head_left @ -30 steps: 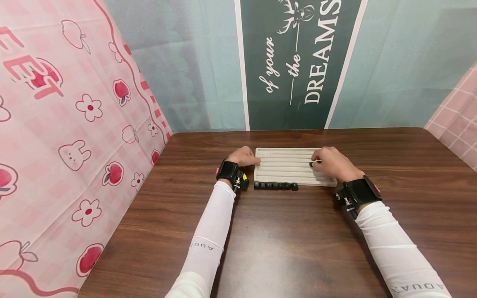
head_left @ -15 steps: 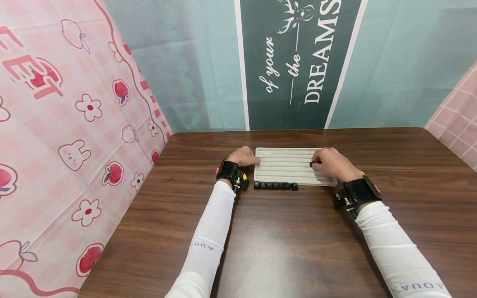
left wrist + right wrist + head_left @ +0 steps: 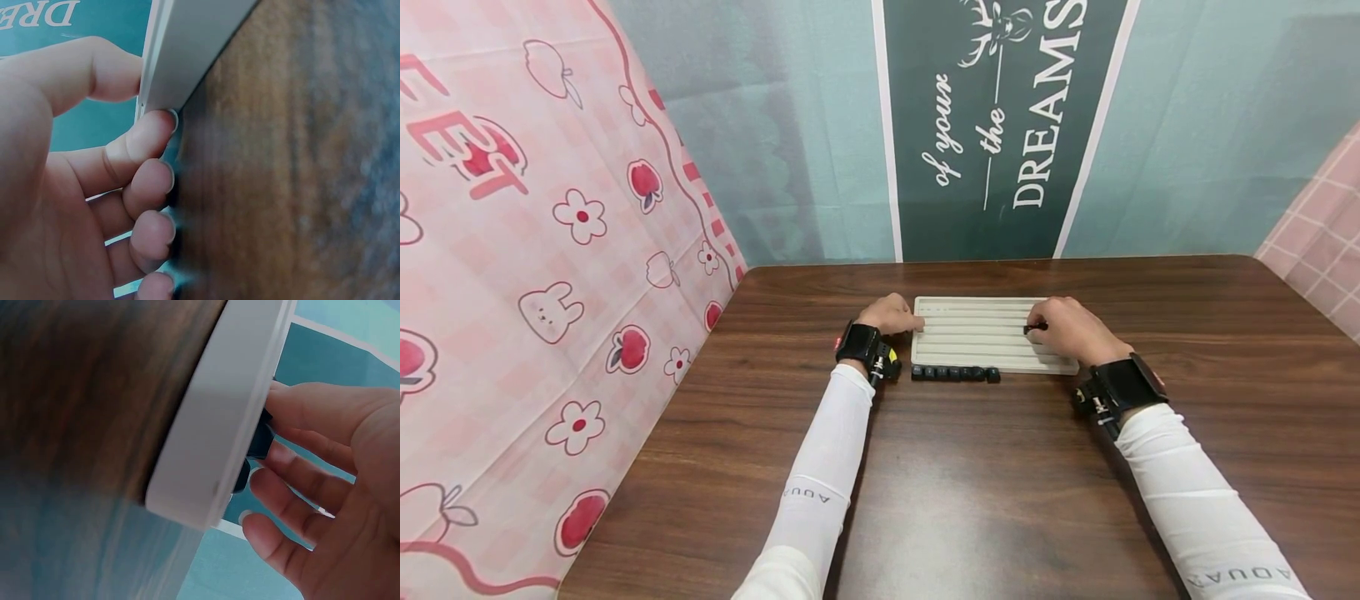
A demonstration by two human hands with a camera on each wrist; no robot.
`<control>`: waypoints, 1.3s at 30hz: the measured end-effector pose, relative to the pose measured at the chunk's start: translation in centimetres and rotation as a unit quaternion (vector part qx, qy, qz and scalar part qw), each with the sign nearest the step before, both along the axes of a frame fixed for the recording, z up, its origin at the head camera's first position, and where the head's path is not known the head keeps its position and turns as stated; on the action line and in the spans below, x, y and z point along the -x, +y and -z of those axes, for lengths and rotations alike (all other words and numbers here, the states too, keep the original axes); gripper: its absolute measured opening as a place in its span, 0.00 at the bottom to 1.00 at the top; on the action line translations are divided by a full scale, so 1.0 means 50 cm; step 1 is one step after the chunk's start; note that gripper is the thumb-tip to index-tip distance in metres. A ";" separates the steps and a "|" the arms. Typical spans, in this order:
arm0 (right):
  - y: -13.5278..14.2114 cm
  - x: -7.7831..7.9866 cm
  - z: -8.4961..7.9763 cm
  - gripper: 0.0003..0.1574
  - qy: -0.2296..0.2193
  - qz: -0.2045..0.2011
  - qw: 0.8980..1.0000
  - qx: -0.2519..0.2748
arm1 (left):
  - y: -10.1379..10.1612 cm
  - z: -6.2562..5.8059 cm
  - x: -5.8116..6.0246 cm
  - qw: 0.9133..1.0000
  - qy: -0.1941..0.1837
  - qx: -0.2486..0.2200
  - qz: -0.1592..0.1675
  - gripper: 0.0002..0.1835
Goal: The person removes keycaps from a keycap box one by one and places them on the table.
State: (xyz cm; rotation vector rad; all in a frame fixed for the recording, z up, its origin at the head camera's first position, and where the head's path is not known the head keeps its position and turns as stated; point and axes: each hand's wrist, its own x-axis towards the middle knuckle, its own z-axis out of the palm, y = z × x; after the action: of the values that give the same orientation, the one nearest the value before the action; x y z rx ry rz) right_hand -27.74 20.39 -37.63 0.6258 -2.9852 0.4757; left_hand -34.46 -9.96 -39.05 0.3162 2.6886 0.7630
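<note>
A cream-white keycap tray (image 3: 976,341) with long raised ridges lies flat on the table. My left hand (image 3: 889,315) holds its left edge, thumb on the top rim and index finger against the side wall (image 3: 194,44). Over the tray's right part, my right hand (image 3: 1067,327) pinches a black keycap (image 3: 1035,328). In the right wrist view, dark keycaps (image 3: 261,439) show between the tray's rim and the fingers, partly hidden. A row of several black keycaps (image 3: 947,373) stands along the tray's front edge, the rightmost one slightly apart.
The brown wooden table (image 3: 955,483) extends in front of the tray and to both sides. Behind it hangs a teal cloth (image 3: 805,150) with lettering. A pink printed cloth (image 3: 587,317) hangs at the left, and pink tile-patterned cloth (image 3: 1318,233) at the right.
The black keycap at my right fingertips has shifted very slightly, and more of it shows than a second ago. My left hand, the tray and the front row have stayed put.
</note>
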 end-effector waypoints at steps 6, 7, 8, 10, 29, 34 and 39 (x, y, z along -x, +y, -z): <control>0.001 0.003 0.000 0.07 0.001 -0.002 1.000 -0.003 | 0.001 -0.003 -0.003 1.000 0.001 0.001 0.000 0.27; 0.001 0.003 0.000 0.08 0.000 -0.002 1.000 -0.002 | 0.001 -0.004 -0.003 1.000 0.001 0.003 -0.001 0.27; 0.001 0.004 0.000 0.08 -0.001 -0.002 1.000 -0.002 | 0.001 -0.004 -0.003 1.000 0.002 0.005 0.000 0.27; 0.000 0.005 -0.001 0.10 -0.005 -0.001 1.000 0.000 | 0.002 -0.005 -0.003 1.000 0.002 0.008 0.000 0.27; -0.023 -0.001 -0.024 0.07 -0.026 -0.045 0.998 0.041 | 0.001 -0.005 -0.002 1.000 0.002 0.007 -0.002 0.27; -0.037 -0.013 -0.044 0.06 -0.050 -0.073 0.995 0.038 | 0.001 -0.004 0.000 1.000 0.001 0.009 -0.005 0.27; -0.046 -0.024 -0.055 0.04 -0.071 -0.090 0.993 0.031 | 0.001 -0.001 0.000 1.000 -0.002 0.010 -0.007 0.27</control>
State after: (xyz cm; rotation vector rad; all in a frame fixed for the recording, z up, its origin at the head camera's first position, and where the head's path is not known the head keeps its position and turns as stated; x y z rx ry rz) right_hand -26.57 18.08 -34.87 0.8952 -3.0452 0.6492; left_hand -34.46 -9.93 -39.00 0.2911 2.6962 0.7381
